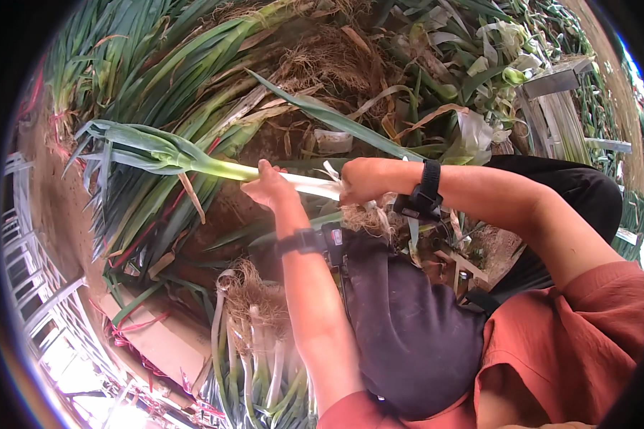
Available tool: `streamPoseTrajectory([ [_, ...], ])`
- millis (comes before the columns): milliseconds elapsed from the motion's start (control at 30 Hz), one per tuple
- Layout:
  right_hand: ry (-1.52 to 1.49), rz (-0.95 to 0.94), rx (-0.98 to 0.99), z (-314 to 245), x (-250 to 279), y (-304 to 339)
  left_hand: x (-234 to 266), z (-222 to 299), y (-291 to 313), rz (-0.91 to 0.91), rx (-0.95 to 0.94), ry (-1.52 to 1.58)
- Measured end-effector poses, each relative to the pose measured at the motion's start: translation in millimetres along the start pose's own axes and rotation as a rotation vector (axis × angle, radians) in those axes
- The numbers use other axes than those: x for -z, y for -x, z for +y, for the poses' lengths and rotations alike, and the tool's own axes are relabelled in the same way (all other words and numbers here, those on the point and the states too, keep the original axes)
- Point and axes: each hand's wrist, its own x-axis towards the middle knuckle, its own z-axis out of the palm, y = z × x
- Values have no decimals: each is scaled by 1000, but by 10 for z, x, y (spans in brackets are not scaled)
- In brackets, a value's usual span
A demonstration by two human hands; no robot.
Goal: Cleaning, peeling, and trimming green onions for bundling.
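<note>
A large green onion [225,169] lies crosswise in front of me, its leafy green top to the left and its white shank to the right. My left hand [270,186] is closed round the shank, where pale green turns to white. At the root end, my right hand [361,180] is closed too, its fingers partly hidden; thin white peel sticks up beside it. Brown roots [371,218] hang just below that hand. One long loose leaf [329,114] slants from above the onion down toward my right wrist.
Bundled green onions [172,68] fill the upper left, with dry roots [336,64] behind. Peeled leaf scraps [444,50] heap at the upper right, near a metal-topped stand [554,107]. More rooted onions [261,343] lie lower left, beside cardboard [168,336].
</note>
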Motion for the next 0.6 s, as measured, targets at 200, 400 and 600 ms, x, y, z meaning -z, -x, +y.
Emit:
streamPoseTrajectory([
  [200, 261, -66, 51, -160, 38, 22, 44, -59, -62, -28, 20, -37],
  [400, 432, -164, 138, -222, 73, -3, 38, -107, -86, -26, 11, -9],
  [600, 345, -154, 138, -227, 9, 77, 117, -108, -147, -44, 15, 45],
])
